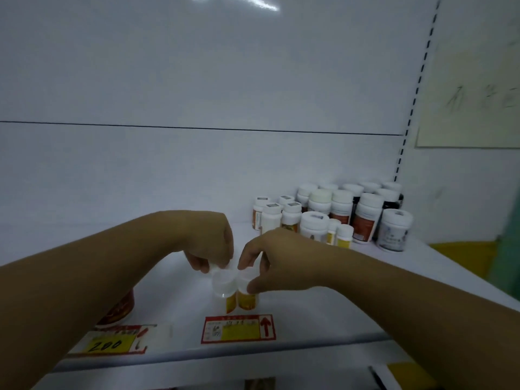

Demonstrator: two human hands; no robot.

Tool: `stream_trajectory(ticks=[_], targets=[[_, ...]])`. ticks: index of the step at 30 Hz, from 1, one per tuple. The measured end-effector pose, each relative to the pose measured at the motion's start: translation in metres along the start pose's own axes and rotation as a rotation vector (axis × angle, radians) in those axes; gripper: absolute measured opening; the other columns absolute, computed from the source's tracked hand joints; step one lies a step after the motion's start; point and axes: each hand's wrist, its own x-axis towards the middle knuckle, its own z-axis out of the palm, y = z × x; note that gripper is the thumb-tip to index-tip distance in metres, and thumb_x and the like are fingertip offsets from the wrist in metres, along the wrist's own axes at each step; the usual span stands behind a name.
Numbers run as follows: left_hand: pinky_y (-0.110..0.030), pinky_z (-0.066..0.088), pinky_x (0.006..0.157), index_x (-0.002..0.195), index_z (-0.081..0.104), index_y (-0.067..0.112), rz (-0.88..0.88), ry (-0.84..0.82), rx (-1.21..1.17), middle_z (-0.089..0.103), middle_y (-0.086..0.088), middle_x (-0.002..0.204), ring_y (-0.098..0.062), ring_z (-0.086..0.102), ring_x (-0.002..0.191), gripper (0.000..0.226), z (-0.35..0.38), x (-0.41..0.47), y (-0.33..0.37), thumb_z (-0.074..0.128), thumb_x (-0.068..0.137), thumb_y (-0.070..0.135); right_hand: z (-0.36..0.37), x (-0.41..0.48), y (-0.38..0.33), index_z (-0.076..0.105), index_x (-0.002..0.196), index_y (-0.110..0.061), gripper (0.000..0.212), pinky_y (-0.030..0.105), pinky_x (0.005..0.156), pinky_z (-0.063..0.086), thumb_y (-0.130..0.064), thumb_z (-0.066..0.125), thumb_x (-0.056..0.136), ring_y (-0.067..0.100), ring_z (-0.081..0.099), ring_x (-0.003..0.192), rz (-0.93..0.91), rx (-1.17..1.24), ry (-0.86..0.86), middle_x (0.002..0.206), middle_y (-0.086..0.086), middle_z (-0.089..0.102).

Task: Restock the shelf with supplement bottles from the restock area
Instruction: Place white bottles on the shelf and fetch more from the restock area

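"Head view, near the shelf's front edge: where do the task's bottles stand?"

"2 small supplement bottles, the left bottle and the right bottle, stand upright and touching side by side on the white shelf. They are just behind the red-and-yellow price tag. Their long axes run vertical, white caps up."

"And each grip?"

"Both are bare hands reaching over the caps from above. The right grip pinches the right bottle's cap between thumb and curled fingers. The left grip has its fingers curled down onto the far rim of the left bottle's cap. It looks like a pinch, though the fingertips are partly hidden and blurred."

"So which way should the next move go?"

"My judgement: this placement is nearly finished. Each bottle lies directly beneath its own grip, so letting go means spreading the fingers and lifting straight up along that vertical axis. A sideways pull could tip either bottle, since they stand free, touching only each other."

"And more stock?"

"A cluster of white-capped bottles stands at the shelf's back right, well apart from the pair and nearer the right grip. Whether that is the restock area, I cannot tell. A red-labelled jar sits partly hidden behind the left forearm, above a tag marked 200."
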Motion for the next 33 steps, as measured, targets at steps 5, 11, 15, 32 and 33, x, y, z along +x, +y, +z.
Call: stream_trajectory(ticks=[5, 11, 15, 32, 33], targets=[[-0.027, 0.055, 0.084, 0.118, 0.064, 0.019, 0.010, -0.030, 0.072, 0.065, 0.007, 0.093, -0.014, 0.063, 0.094, 0.031, -0.005, 0.000, 0.004, 0.060, 0.088, 0.024, 0.004, -0.007, 0.015, 0.048, 0.132, -0.025, 0.049, 0.028, 0.089, 0.049, -0.037, 0.062, 0.087, 0.012, 0.058, 0.104, 0.002, 0.041, 0.028, 0.130, -0.003, 0.057], [-0.022, 0.045, 0.082, 0.117, 0.065, 0.020, 0.156, 0.273, 0.065, 0.063, 0.000, 0.116, -0.013, 0.058, 0.096, 0.032, -0.014, 0.014, 0.057, 0.063, 0.086, 0.031, -0.028, -0.036, 0.092, 0.065, 0.110, -0.021, 0.026, 0.021, 0.074, 0.043, -0.017, 0.057, 0.086, 0.008, 0.055, 0.083, 0.145, 0.132, 0.466, 0.110, -0.003, 0.065], [-0.023, 0.043, 0.081, 0.123, 0.060, 0.017, 0.188, 0.273, 0.076, 0.059, -0.003, 0.124, -0.016, 0.055, 0.102, 0.039, -0.007, 0.038, 0.107, 0.062, 0.086, 0.031, -0.049, -0.049, 0.155, 0.067, 0.102, -0.020, 0.022, 0.027, 0.073, 0.049, -0.014, 0.054, 0.084, 0.019, 0.061, 0.086, 0.326, 0.027, 0.550, 0.104, 0.002, 0.065], [-0.030, 0.059, 0.065, 0.116, 0.056, 0.013, -0.088, 0.288, -0.063, 0.057, -0.007, 0.108, -0.023, 0.063, 0.088, 0.047, 0.001, 0.083, 0.166, 0.069, 0.080, 0.040, -0.088, -0.103, 0.251, 0.060, 0.090, -0.023, 0.027, 0.027, 0.066, 0.044, -0.040, 0.070, 0.073, 0.016, 0.057, 0.083, 0.434, 0.061, 0.732, 0.096, 0.000, 0.064], [-0.031, 0.059, 0.067, 0.114, 0.057, 0.013, -0.097, 0.324, -0.088, 0.058, -0.008, 0.110, -0.024, 0.063, 0.092, 0.045, -0.004, 0.076, 0.165, 0.067, 0.081, 0.042, -0.098, -0.106, 0.242, 0.059, 0.093, -0.023, 0.029, 0.028, 0.064, 0.046, -0.041, 0.071, 0.073, 0.016, 0.058, 0.083, 0.392, 0.142, 0.768, 0.095, -0.002, 0.062]])
